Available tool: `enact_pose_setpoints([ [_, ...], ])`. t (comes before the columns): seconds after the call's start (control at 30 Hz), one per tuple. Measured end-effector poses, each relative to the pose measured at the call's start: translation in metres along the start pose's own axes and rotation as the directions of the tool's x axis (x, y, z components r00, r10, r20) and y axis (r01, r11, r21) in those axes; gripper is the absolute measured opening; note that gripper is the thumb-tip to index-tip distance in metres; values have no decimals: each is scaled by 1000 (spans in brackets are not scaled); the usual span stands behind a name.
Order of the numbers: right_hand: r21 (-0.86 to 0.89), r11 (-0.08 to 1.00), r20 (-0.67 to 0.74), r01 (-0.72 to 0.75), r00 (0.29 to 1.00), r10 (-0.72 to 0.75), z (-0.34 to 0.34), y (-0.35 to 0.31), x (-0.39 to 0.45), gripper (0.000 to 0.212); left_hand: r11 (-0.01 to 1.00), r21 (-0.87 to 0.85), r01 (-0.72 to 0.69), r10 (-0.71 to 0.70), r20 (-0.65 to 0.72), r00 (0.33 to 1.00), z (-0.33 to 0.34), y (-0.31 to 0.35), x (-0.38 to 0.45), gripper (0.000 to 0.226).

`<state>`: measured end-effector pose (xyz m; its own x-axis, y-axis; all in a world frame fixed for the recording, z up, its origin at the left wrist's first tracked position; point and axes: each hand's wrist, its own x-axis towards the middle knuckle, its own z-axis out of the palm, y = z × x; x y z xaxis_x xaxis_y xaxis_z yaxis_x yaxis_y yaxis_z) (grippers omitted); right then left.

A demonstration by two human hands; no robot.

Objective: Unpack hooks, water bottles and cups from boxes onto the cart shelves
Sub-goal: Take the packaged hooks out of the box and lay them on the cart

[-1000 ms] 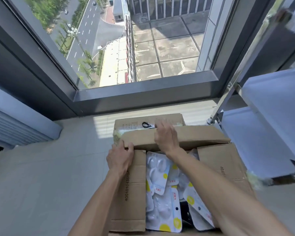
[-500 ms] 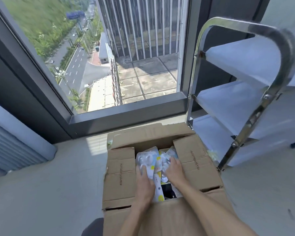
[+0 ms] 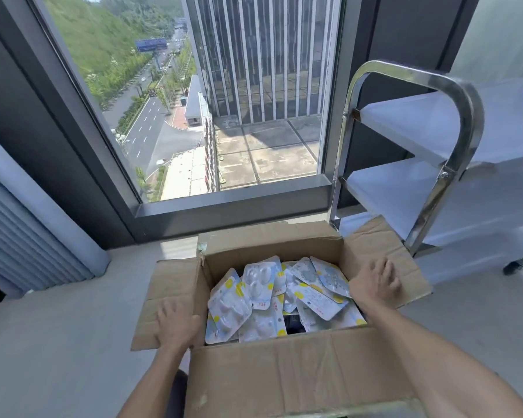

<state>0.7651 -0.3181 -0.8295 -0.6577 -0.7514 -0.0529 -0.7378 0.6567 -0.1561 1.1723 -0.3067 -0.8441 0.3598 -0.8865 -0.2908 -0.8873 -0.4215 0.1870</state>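
The box (image 3: 284, 372) stands open at lower centre, its top unblocked. Hook packs (image 3: 263, 282) fill it. The cart frame (image 3: 453, 152) bars the right.

bright daylight pours through the window (image 3: 224, 116) ahead of me; the cart shelves (image 3: 435, 125) wash out pale, straight edges bow at my frame's borders, detail slightly soft.

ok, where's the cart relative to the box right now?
Head view: the cart stands at the right, just beyond the open cardboard box, whose right flap reaches toward the cart's lowest shelf, near the window.
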Motion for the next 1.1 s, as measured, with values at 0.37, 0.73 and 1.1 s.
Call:
enact_pose_setpoints([
  [0.37, 164, 969, 192, 186, 957, -216, 23, -42, -25, 30, 995, 19, -100, 101, -182, 978, 9, 19, 0, 57],
  [0.73, 316, 947, 434, 63, 877, -203, 50, -45, 15, 29, 891, -429, 147, -67, 196, 978, 60, 79, 17, 32],
  [1.1, 364, 843, 337, 397, 788, -516, 46, -75, 4, 30, 821, -570, 20, -31, -11, 999, 66, 112, 11, 40],
])
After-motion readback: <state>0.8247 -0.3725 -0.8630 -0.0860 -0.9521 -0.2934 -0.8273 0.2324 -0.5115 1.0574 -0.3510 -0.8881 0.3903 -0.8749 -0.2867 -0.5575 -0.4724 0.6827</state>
